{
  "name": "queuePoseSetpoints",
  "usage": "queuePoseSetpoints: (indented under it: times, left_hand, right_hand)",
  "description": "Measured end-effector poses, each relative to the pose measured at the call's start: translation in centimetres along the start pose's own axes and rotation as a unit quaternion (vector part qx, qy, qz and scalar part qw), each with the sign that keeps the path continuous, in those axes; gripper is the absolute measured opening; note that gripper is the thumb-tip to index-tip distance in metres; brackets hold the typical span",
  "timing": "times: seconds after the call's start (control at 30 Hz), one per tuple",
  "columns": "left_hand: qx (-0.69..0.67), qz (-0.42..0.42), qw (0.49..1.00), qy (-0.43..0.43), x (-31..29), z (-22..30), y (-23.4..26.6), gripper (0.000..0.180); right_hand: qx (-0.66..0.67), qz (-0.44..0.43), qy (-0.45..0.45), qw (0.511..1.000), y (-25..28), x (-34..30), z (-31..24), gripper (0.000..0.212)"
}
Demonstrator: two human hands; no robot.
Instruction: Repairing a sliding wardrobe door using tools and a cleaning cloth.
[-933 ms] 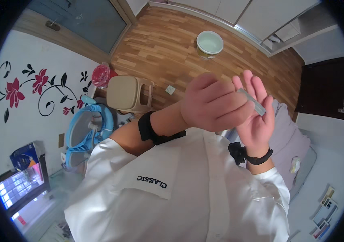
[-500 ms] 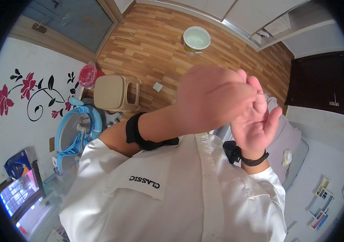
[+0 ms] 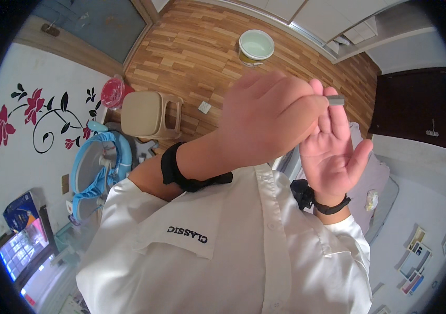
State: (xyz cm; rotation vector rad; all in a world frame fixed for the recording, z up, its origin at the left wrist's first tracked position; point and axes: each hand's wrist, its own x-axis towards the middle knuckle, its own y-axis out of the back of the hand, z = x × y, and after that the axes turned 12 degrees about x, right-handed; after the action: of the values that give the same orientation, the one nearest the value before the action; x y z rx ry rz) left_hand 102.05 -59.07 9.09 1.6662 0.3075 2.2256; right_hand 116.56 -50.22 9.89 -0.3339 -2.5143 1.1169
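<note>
My left hand (image 3: 272, 118) comes across from the left, its back toward me, with the fingers curled closed. A small flat silver-grey metal piece (image 3: 335, 100), looking like the end of a nail clipper, sticks out past its fingertips. The rest of that piece is hidden behind the hand. My right hand (image 3: 330, 157) lies palm up just to the right, fingers stretched and thumb spread out. The metal piece is at the tips of its fingers, and the left hand covers part of these fingers. Black straps circle both wrists.
A white bucket (image 3: 256, 46) stands on the wooden floor beyond my hands. To the left are a beige stool (image 3: 142, 115), a red bin (image 3: 113, 93) and a blue round-framed item (image 3: 123, 157). A bed with a greyish cover (image 3: 361, 180) lies behind my right arm.
My right hand's fingers have straightened from a curl. The left hand has risen slightly and turned, and the metal piece has come into sight at its fingertips.
</note>
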Motion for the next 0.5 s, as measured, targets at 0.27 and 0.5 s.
queuePoseSetpoints:
  times: [0.27, 0.5]
  left_hand:
    - [0.004, -0.037, 0.999, 0.003, -1.2, 1.0, 1.3, 0.025]
    - [-0.098, -0.187, 0.956, 0.205, -0.3, -0.1, 2.8, 0.017]
  right_hand:
    - [0.049, 0.015, -0.004, 0.999, -1.5, 0.9, 0.9, 0.096]
    - [0.108, 0.074, -0.009, 0.991, -1.9, 1.0, 1.2, 0.099]
